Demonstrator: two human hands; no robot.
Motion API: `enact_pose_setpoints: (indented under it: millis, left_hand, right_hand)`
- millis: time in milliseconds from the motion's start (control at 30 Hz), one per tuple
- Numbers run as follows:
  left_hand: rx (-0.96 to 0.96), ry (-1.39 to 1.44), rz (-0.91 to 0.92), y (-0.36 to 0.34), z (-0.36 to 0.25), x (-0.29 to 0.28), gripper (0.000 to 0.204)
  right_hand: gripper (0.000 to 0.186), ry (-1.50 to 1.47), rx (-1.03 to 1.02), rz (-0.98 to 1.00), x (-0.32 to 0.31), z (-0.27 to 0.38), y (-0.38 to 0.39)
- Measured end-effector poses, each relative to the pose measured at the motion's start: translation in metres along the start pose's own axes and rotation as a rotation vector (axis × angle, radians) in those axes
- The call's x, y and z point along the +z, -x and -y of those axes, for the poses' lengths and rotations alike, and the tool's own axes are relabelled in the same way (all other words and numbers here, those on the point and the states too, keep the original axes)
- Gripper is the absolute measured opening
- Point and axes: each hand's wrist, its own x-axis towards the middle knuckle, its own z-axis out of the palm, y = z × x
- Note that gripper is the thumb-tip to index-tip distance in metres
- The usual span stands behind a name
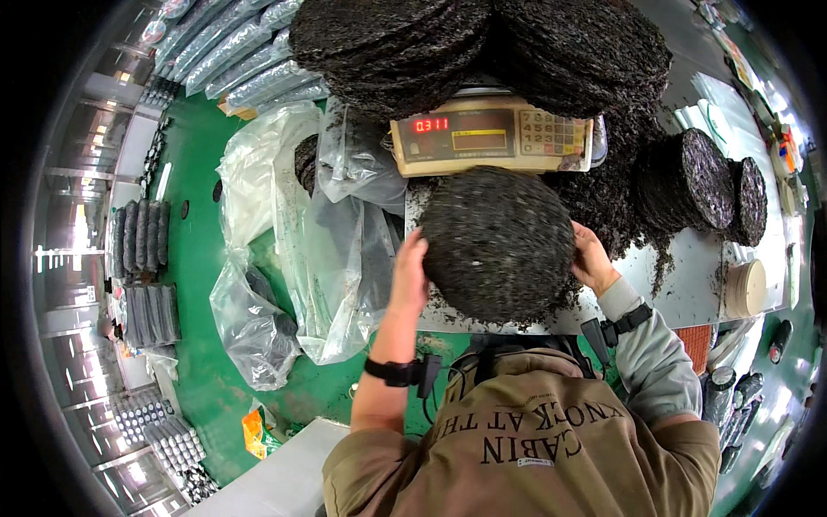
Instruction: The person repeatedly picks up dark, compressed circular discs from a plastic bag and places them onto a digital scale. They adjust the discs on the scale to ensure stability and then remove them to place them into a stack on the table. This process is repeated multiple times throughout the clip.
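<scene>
Between my two hands is a round, dark disc of what looks like dried seaweed, slightly smeared by motion. My left hand presses on its left edge, and my right hand grips the right edge, thumb and fingers curled at the rim. Just beyond the disc stands a beige digital scale with a lit red display. Two tall piles of the same discs, a left pile and a right pile, rise behind the scale's panel and hide its pan.
Loose dark flakes lie heaped right of the scale on the metal table. More stacked discs lean farther right, near a pale round container. Transparent plastic bags hang at the left edge. Filled silvery packs are stacked at far left.
</scene>
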Motion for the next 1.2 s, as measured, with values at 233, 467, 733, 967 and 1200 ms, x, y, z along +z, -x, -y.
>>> enact_pose_setpoints:
  millis: [233, 467, 733, 967, 1200]
  left_hand:
    - [0.160, -0.023, 0.209, 0.001, -0.009, 0.025, 0.051]
    - [0.430, -0.005, 0.290, 0.036, -0.098, 0.045, 0.062]
    - [0.773, -0.014, 0.118, 0.045, -0.162, 0.059, 0.072]
    - [1.977, -0.925, -0.300, 0.014, -0.269, 0.115, 0.063]
    - [1.852, -1.399, -0.081, -0.057, -0.214, 0.127, 0.067]
  right_hand:
    - [0.042, -0.173, 0.064, -0.078, 0.020, 0.023, 0.018]
    - [0.053, -0.024, -0.079, 0.107, 0.024, 0.028, 0.032]
    - [0.050, 0.098, -0.192, 0.221, 0.006, 0.041, 0.021]
    - [0.040, 0.587, -0.077, -0.363, -0.054, -0.011, -0.004]
    - [0.052, 0.743, -0.011, -0.513, -0.095, -0.079, -0.028]
